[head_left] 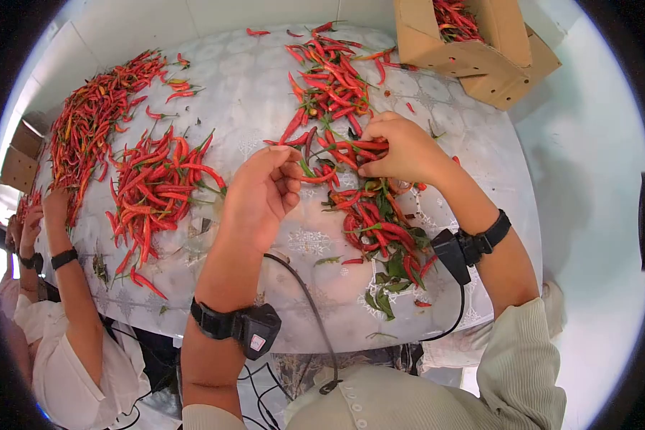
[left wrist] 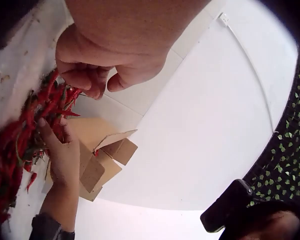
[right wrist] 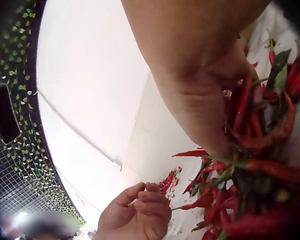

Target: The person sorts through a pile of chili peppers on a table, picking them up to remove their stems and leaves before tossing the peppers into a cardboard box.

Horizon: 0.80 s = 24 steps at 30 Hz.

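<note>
My right hand [head_left: 405,150] grips a few red chili peppers [head_left: 369,145] between thumb and fingers, over a long heap of chilies in the middle of the table. In the right wrist view, red chilies [right wrist: 245,107] show beneath that hand. My left hand [head_left: 261,193] is just left of the heap, palm turned toward it, fingers loosely curled with nothing visible in them. A chili with a green stem [head_left: 306,170] is right by its fingertips. Green leaves [head_left: 388,292] are mixed into the near end of the heap [head_left: 369,222].
A loose pile of chilies [head_left: 157,190] lies to the left, with a larger pile [head_left: 97,107] behind it. An open cardboard box [head_left: 473,61] with chilies stands at the back right. Another person's hand [head_left: 55,206] works at the far left. A black cable [head_left: 301,279] crosses the table's front edge.
</note>
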Each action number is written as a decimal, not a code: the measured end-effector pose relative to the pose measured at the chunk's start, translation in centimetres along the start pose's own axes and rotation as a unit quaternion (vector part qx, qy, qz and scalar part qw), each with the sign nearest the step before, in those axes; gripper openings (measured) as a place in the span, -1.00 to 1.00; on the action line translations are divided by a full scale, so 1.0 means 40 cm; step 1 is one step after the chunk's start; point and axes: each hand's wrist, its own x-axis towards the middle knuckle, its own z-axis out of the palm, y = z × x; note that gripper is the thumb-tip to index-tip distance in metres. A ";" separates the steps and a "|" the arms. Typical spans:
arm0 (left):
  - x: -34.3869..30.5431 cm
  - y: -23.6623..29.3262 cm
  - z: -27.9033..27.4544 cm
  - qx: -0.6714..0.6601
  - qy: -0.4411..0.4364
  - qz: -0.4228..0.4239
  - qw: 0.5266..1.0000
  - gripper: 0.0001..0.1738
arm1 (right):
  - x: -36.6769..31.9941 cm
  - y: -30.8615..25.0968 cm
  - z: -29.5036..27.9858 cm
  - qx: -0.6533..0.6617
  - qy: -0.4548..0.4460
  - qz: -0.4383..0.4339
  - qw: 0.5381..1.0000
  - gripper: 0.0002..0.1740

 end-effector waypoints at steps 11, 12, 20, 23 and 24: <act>-0.018 0.019 0.006 0.030 0.040 0.085 0.995 -0.84 | -0.176 -0.021 -0.096 0.182 0.001 -0.049 0.982 -0.75; -0.016 0.016 0.007 0.050 0.036 0.092 0.994 -0.85 | -0.195 -0.016 -0.093 0.172 0.011 -0.073 0.982 -0.76; 0.017 -0.030 0.014 0.408 0.088 0.235 0.878 -0.79 | -0.281 0.047 -0.034 0.240 0.116 0.063 0.962 -0.79; 0.031 -0.054 0.007 0.484 0.060 0.303 0.819 -0.73 | -0.289 0.049 -0.033 0.345 0.137 0.159 0.915 -0.76; 0.031 -0.058 0.012 0.500 0.055 0.308 0.807 -0.72 | -0.287 0.048 -0.036 0.364 0.144 0.173 0.904 -0.75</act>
